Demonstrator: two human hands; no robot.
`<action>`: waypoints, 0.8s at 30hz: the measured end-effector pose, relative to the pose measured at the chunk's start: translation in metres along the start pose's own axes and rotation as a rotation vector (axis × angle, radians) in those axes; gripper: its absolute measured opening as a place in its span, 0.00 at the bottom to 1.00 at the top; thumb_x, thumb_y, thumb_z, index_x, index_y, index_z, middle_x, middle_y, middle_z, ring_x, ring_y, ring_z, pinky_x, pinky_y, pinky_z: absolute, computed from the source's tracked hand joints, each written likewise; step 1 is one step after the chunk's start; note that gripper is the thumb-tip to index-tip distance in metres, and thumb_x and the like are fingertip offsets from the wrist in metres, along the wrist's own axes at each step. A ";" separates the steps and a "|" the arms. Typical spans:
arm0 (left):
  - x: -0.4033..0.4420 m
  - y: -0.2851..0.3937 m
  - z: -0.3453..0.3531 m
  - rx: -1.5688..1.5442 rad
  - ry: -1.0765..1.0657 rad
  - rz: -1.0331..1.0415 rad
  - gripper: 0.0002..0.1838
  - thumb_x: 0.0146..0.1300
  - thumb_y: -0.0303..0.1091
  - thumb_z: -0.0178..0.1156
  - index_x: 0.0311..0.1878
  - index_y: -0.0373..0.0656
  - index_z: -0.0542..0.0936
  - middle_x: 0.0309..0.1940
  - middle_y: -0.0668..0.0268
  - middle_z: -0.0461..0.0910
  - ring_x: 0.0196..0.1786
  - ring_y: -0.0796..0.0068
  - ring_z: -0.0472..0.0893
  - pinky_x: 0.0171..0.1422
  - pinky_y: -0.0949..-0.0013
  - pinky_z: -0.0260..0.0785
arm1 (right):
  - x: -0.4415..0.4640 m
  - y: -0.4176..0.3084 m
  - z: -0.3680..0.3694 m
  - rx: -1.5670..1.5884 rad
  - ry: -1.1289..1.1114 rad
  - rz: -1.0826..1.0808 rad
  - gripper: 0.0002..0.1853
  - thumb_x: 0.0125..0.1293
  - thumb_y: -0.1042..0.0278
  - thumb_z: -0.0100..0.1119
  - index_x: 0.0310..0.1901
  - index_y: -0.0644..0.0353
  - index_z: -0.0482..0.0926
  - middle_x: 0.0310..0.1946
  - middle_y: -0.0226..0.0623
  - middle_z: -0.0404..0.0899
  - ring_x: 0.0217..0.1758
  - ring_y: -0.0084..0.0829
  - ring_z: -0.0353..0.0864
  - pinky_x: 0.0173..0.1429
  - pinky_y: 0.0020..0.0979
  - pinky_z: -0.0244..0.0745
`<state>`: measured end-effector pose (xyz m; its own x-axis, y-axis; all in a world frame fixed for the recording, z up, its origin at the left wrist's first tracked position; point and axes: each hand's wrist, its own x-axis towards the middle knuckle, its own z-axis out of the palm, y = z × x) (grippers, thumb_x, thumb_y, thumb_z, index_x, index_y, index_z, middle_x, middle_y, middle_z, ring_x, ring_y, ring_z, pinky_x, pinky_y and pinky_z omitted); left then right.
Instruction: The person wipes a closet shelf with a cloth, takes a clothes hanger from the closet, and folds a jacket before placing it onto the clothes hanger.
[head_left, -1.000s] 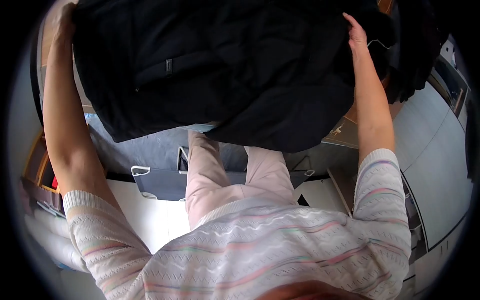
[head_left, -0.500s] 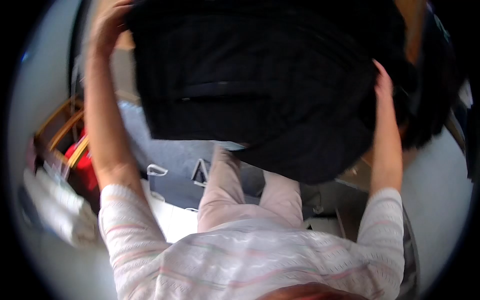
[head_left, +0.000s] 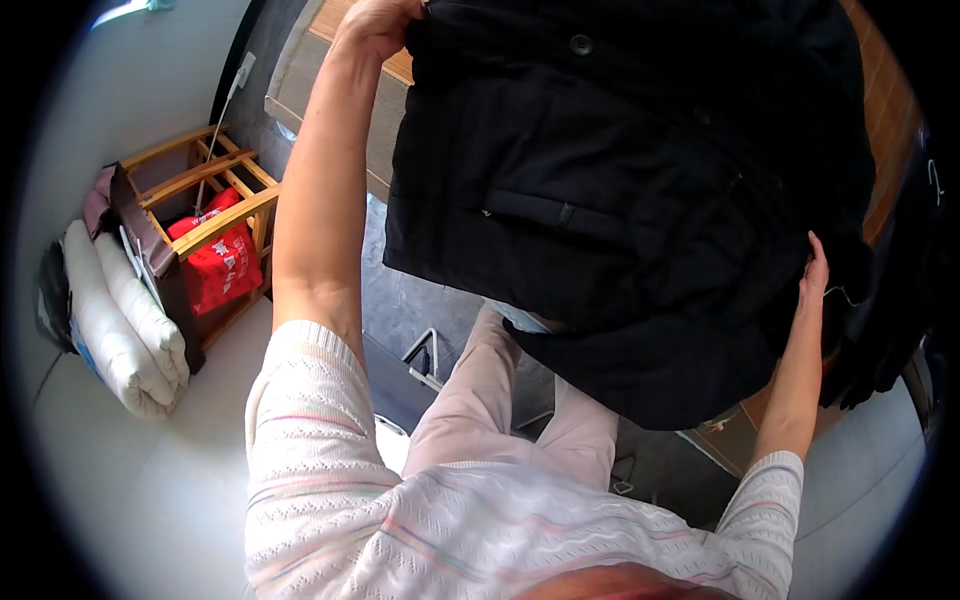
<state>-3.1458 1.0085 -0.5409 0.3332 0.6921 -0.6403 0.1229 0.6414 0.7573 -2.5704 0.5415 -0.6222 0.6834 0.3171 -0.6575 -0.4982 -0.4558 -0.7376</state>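
Observation:
A black coat (head_left: pixel 620 240) is spread out in front of me, with dark buttons and a zipped pocket showing on its front. At the coat's upper left corner, my left hand (head_left: pixel 382 25) is closed on the edge of the cloth. My right hand (head_left: pixel 815 272) is at the coat's right side, fingertips against the fabric and part of the hand hidden behind its folds. A thin pale wire hook (head_left: pixel 843 296) shows beside the right hand.
On the left, a wooden rack (head_left: pixel 190 185) holds a red bag (head_left: pixel 215 255). Rolled white bedding (head_left: pixel 125 320) leans near it. More dark clothes (head_left: pixel 880 330) hang at far right. A grey folding item with a white metal frame (head_left: pixel 422 360) stands by my legs.
In my view, the coat and both hands have shifted right and somewhat down, and the rack appears further right and higher. Both hands stay at the coat.

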 end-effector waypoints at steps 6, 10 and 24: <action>-0.043 -0.007 0.004 -0.376 -0.284 0.290 0.15 0.53 0.20 0.51 0.45 0.42 0.74 0.39 0.57 0.78 0.36 0.65 0.80 0.38 0.66 0.75 | 0.004 0.003 -0.005 0.018 -0.019 0.007 0.17 0.54 0.68 0.63 0.45 0.66 0.78 0.46 0.36 0.78 0.50 0.29 0.74 0.57 0.26 0.67; -0.052 -0.012 0.016 -0.305 -0.176 0.363 0.14 0.57 0.32 0.57 0.47 0.42 0.75 0.40 0.59 0.78 0.38 0.69 0.78 0.41 0.67 0.72 | -0.001 0.001 -0.001 0.063 -0.030 0.046 0.16 0.53 0.69 0.64 0.44 0.66 0.78 0.45 0.36 0.78 0.49 0.29 0.74 0.56 0.26 0.68; -0.113 -0.113 -0.011 0.394 0.202 0.116 0.18 0.59 0.36 0.59 0.49 0.35 0.76 0.40 0.63 0.81 0.40 0.76 0.80 0.39 0.74 0.71 | -0.069 -0.043 0.025 -0.519 -0.022 0.086 0.26 0.56 0.48 0.62 0.41 0.67 0.77 0.42 0.37 0.77 0.45 0.30 0.74 0.53 0.28 0.67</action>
<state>-3.2080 0.8617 -0.5560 0.1813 0.8276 -0.5312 0.4548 0.4084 0.7915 -2.6092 0.5598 -0.5486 0.6376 0.2749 -0.7197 -0.2182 -0.8315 -0.5109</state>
